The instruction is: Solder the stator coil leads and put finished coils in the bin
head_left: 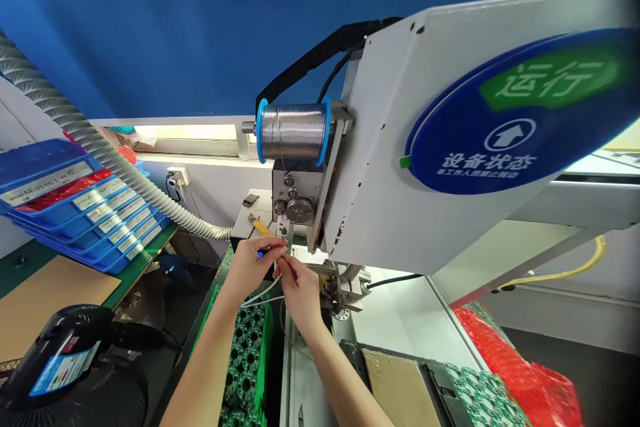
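My left hand and my right hand meet fingertip to fingertip just below a wire feeder with round metal gears. Both are closed in a pinch, and what lies between the fingers is too small and covered to make out. Thin white tubes run beneath the hands, close to the fingers. Above the feeder sits a spool of silvery wire with blue flanges, and one strand drops from it into the rollers. A yellow-handled tool lies just beyond my left hand.
The large white machine housing fills the right side. Green circuit boards lie below my hands, more boards at lower right. A metal fixture stands right of my right hand. Blue trays, a ribbed hose and a black device are left.
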`<control>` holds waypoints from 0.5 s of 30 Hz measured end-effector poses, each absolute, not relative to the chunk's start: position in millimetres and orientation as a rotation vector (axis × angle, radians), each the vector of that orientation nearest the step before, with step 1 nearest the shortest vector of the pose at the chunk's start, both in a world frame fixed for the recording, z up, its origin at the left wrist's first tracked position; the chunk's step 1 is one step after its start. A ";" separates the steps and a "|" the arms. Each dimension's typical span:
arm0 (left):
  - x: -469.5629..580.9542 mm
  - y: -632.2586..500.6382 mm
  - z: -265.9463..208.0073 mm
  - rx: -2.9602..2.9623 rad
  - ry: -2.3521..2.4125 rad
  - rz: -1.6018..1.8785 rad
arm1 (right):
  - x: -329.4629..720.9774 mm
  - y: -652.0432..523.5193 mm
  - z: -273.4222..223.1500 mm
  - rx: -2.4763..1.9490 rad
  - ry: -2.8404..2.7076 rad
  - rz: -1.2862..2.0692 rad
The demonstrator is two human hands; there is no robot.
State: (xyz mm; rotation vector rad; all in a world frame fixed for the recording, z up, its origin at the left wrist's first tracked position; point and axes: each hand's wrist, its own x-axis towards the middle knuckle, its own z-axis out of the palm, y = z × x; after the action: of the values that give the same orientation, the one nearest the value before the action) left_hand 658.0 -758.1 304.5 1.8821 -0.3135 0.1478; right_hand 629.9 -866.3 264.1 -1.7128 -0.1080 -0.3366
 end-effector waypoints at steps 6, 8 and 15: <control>657.8 -761.5 301.2 1.846 -0.297 0.159 | 631.7 -867.2 267.8 -1.692 -0.124 -0.340; 657.6 -761.8 300.7 1.848 -0.298 0.161 | 632.5 -867.5 267.7 -1.679 -0.128 -0.343; 657.7 -761.0 301.1 1.843 -0.301 0.157 | 633.4 -869.4 267.6 -1.655 -0.154 -0.339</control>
State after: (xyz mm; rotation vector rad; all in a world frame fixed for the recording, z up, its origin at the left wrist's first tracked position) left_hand 657.7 -761.0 301.1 1.8431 -0.3009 0.1569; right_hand 633.4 -869.4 267.6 -1.6554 -0.1537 -0.3391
